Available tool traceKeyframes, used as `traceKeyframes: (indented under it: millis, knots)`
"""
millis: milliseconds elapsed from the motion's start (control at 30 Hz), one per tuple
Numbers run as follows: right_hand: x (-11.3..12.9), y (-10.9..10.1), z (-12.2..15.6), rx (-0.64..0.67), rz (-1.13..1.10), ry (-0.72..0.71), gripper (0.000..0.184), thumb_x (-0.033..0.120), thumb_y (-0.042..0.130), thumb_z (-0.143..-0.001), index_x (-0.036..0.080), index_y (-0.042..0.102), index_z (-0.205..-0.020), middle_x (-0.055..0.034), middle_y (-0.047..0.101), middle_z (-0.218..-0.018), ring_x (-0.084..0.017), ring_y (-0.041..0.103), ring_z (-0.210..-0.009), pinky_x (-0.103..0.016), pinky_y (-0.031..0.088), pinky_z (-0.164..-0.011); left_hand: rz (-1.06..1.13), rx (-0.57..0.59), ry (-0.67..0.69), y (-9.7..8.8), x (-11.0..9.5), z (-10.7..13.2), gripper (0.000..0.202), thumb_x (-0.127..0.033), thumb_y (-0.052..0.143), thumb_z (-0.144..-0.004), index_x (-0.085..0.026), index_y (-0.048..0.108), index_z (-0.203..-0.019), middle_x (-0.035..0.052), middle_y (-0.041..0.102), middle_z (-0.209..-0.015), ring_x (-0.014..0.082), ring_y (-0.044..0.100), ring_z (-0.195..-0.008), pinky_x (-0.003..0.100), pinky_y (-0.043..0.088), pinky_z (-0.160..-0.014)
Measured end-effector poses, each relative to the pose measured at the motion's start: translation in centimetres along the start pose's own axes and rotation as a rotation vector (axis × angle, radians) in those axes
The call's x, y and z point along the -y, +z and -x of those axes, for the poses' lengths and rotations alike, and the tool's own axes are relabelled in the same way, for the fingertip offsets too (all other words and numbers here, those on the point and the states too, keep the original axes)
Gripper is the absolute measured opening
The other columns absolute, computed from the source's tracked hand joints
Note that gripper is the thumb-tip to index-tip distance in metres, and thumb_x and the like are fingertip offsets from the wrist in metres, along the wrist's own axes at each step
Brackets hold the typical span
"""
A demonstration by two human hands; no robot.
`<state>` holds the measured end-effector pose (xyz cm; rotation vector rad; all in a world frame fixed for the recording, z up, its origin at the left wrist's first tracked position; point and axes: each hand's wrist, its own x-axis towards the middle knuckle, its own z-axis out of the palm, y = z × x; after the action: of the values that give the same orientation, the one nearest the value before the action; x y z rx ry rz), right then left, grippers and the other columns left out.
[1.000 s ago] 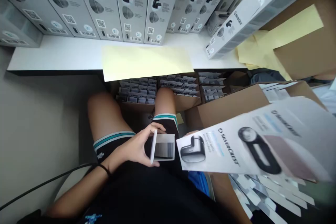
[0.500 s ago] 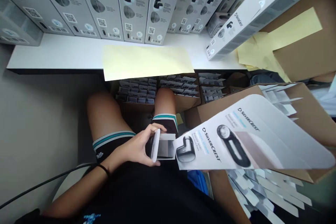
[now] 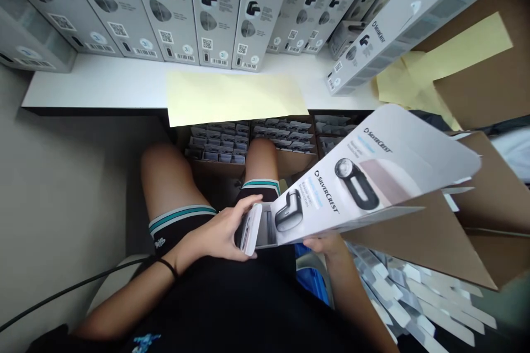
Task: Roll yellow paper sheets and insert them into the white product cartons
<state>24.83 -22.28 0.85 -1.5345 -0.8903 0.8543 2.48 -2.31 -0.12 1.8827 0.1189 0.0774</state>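
Over my lap I hold a white and grey printed carton (image 3: 317, 201) marked SilverCrest, with a fabric shaver pictured on it. Its left end is open, and a long flap rises at the far right. My left hand (image 3: 226, 231) grips the end flap (image 3: 251, 230) at that open end, thumb and fingers on either side of it. My right hand (image 3: 325, 244) holds the carton from below; most of its fingers are hidden behind the cardboard.
Upright SilverCrest cartons (image 3: 215, 11) line the white shelf (image 3: 103, 80). A yellow sheet (image 3: 236, 98) hangs over its edge. Below are boxes packed with folded cartons (image 3: 281, 135). At right stand an open brown box (image 3: 439, 231) and a pile of flat cartons (image 3: 414, 292).
The carton's right end has swung up and tilted, so its underside and my right hand now show. My left hand has turned the end flap slightly.
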Motion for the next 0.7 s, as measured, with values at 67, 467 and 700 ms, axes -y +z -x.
traceKeyframes:
  millis: [67,467,700]
  knots:
    - [0.0,0.0,0.1,0.015,-0.037,-0.014,0.053,0.049,0.087,-0.061,0.032,0.075,-0.11,-0.0039,0.078,-0.11,-0.034,0.072,-0.108,-0.049,0.056,-0.099,-0.035,0.017,-0.039,-0.1,-0.1,0.0,0.114,-0.034,0.084,-0.068,-0.027,0.013,-0.157,0.0154,0.045,-0.154,0.0366,0.054,-0.134,0.047,0.045,-0.111]
    - [0.7,1.6,0.0,0.093,-0.008,-0.003,0.05,0.044,0.084,-0.072,0.031,0.072,-0.119,-0.0037,0.077,-0.114,-0.031,0.073,-0.109,-0.048,0.056,-0.1,-0.064,0.0,-0.068,0.0,-0.3,-0.3,0.115,-0.037,0.084,-0.071,-0.026,0.01,-0.158,0.0164,0.047,-0.154,0.0379,0.056,-0.132,0.048,0.048,-0.107]
    - [0.8,4.3,0.1,0.372,0.123,0.072,0.055,0.074,0.071,-0.072,0.031,0.079,-0.105,-0.0033,0.079,-0.107,-0.029,0.074,-0.105,-0.044,0.058,-0.1,-0.031,-0.075,-0.037,1.1,-0.2,-0.7,0.119,-0.045,0.085,-0.069,-0.026,0.007,-0.158,0.0166,0.046,-0.155,0.038,0.058,-0.131,0.049,0.051,-0.105]
